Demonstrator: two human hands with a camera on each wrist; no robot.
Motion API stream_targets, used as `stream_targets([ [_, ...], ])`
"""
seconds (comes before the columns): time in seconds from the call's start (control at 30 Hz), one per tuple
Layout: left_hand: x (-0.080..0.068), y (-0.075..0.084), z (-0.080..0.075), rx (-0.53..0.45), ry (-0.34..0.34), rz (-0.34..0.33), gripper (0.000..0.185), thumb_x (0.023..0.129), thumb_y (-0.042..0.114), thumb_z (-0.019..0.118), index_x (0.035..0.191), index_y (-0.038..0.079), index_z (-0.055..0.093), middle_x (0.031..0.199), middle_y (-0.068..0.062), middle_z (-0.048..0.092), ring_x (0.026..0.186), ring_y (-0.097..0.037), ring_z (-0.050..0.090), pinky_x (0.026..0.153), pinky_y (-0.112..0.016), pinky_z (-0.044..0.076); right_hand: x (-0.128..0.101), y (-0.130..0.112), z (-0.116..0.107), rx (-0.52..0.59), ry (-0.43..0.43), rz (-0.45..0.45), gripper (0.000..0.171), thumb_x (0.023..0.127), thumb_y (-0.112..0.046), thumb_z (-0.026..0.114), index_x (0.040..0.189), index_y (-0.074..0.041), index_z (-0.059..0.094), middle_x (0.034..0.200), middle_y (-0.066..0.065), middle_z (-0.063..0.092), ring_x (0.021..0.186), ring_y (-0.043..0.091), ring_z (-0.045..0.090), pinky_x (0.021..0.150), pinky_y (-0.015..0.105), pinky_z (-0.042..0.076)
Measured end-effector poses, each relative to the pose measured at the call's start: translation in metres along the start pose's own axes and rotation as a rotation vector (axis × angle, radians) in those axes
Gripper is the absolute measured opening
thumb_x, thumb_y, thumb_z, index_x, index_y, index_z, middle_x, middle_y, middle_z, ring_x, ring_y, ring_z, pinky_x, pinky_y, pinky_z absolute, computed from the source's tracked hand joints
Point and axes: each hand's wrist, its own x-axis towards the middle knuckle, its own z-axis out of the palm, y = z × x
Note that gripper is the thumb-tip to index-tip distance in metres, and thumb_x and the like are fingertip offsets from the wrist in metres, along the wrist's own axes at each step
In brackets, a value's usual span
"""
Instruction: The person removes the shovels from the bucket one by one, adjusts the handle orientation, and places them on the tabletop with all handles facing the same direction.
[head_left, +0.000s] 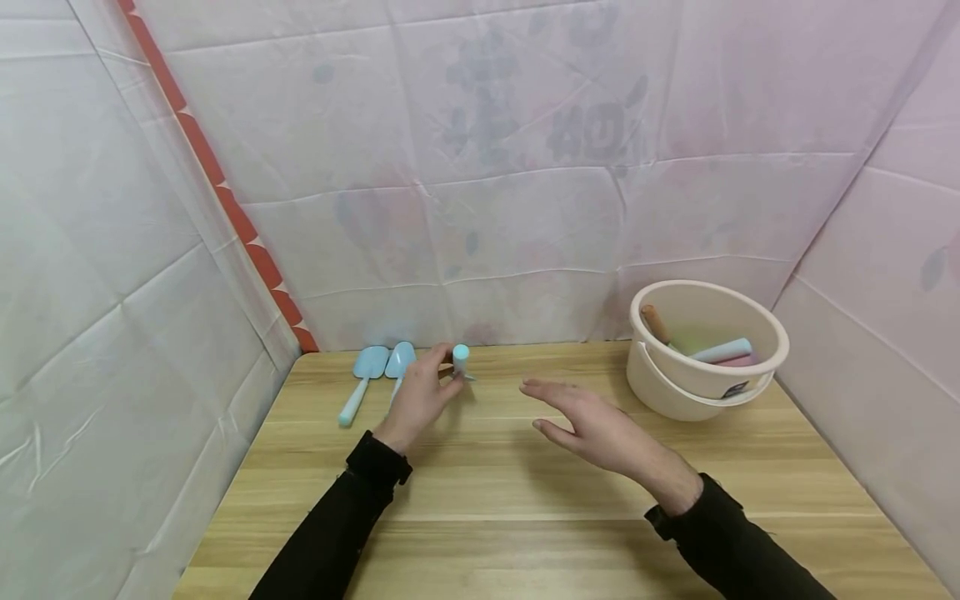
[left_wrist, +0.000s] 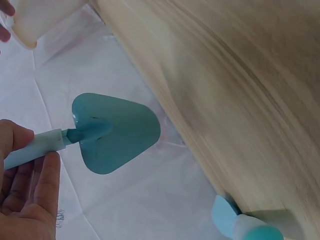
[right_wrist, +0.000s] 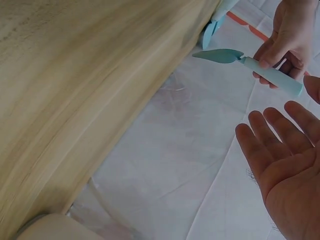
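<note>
One-handed left of the bucket (head_left: 654,393), probably positions trowel (left_wrist: 120,135) pinched in left hand (head_left: 420,400), with right hand (head_left: 600,423) relaxed, empty; next must lower gently.

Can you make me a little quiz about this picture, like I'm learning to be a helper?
1. Which hand holds the trowel?
2. True or false: the bucket has nothing in it.
3. Two blue shovels lie near that hand. What are they on?
a) a chair
b) the table
c) a plate

Key:
1. The left hand.
2. False: a pale blue handle shows inside, among other things.
3. b
</note>
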Motion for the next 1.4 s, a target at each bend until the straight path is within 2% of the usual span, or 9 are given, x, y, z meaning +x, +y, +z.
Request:
stream_targets([
  [0.13, 0.005, -0.004, -0.003, 0.007, 0.001, -0.063, 0.037, 0.108, -0.001, 0.081, 0.143, 0.005, 0.069, 0.139, -0.018, 0.079, 0.137, -0.039, 0.081, 0.114, -0.048, 0.071, -0.001, 0.002, 0.001, -0.004, -0.01, 0.002, 0.051, 0.116, -0.018, 0.076, 0.165, -0.007, 0.066, 0.168, 0.015, 0.07, 0.15, 0.041, 0.073, 0.123, 0.063, 0.062],
  [0.43, 0.016, -0.018, -0.005, 0.01, 0.029, -0.119, 0.034, 0.108, -0.004, 0.076, 0.141, 0.004, 0.068, 0.139, -0.019, 0.077, 0.14, -0.042, 0.078, 0.114, -0.048, 0.071, -0.003, 0.006, 0.002, 0.001, -0.019, 0.0, 0.052, 0.116, -0.019, 0.076, 0.165, -0.005, 0.065, 0.169, 0.015, 0.07, 0.151, 0.041, 0.072, 0.124, 0.063, 0.061],
  [0.6, 0.023, -0.022, -0.004, 0.076, 0.052, -0.118, 0.03, 0.107, -0.006, 0.077, 0.134, 0.002, 0.068, 0.135, -0.019, 0.078, 0.138, -0.041, 0.079, 0.113, -0.048, 0.072, -0.004, 0.006, 0.003, 0.009, -0.025, 0.004, 0.052, 0.116, -0.018, 0.076, 0.166, -0.005, 0.065, 0.169, 0.015, 0.069, 0.152, 0.042, 0.071, 0.124, 0.064, 0.061],
  [0.77, 0.026, -0.025, -0.002, 0.126, 0.078, -0.105, 0.028, 0.105, -0.009, 0.077, 0.13, -0.001, 0.068, 0.127, -0.021, 0.078, 0.129, -0.039, 0.082, 0.11, -0.048, 0.073, -0.005, 0.007, 0.003, 0.009, -0.035, 0.014, 0.052, 0.117, -0.019, 0.075, 0.166, -0.007, 0.065, 0.17, 0.013, 0.069, 0.153, 0.042, 0.071, 0.124, 0.064, 0.061],
  [0.9, 0.028, -0.029, 0.0, 0.172, 0.099, -0.101, 0.027, 0.105, -0.01, 0.077, 0.129, -0.001, 0.069, 0.122, -0.022, 0.078, 0.118, -0.039, 0.083, 0.098, -0.048, 0.074, -0.005, 0.007, 0.004, 0.006, -0.042, 0.017, 0.052, 0.116, -0.018, 0.076, 0.166, -0.007, 0.065, 0.171, 0.013, 0.068, 0.154, 0.042, 0.07, 0.125, 0.064, 0.06],
  [1.07, 0.029, -0.032, 0.001, 0.204, 0.103, -0.111, 0.022, 0.106, -0.009, 0.076, 0.123, 0.002, 0.069, 0.116, -0.019, 0.077, 0.107, -0.036, 0.082, 0.086, -0.044, 0.068, -0.006, 0.007, 0.005, 0.0, -0.047, 0.02, 0.052, 0.116, -0.016, 0.076, 0.166, -0.008, 0.066, 0.172, 0.013, 0.067, 0.154, 0.042, 0.07, 0.125, 0.065, 0.06],
  [1.33, 0.026, -0.03, 0.002, 0.258, 0.076, -0.143, 0.021, 0.106, -0.008, 0.079, 0.124, 0.001, 0.074, 0.12, -0.021, 0.084, 0.115, -0.038, 0.085, 0.095, -0.049, 0.074, -0.007, 0.009, 0.007, -0.004, -0.062, 0.015, 0.051, 0.116, -0.017, 0.075, 0.166, -0.007, 0.066, 0.172, 0.014, 0.067, 0.155, 0.043, 0.069, 0.125, 0.065, 0.06],
  [1.4, 0.024, -0.029, 0.003, 0.277, 0.064, -0.14, 0.021, 0.106, -0.007, 0.079, 0.125, 0.001, 0.075, 0.12, -0.021, 0.084, 0.112, -0.037, 0.086, 0.092, -0.047, 0.074, -0.008, 0.01, 0.007, -0.003, -0.067, 0.015, 0.051, 0.116, -0.017, 0.075, 0.166, -0.007, 0.066, 0.172, 0.015, 0.067, 0.155, 0.043, 0.069, 0.125, 0.065, 0.06],
])
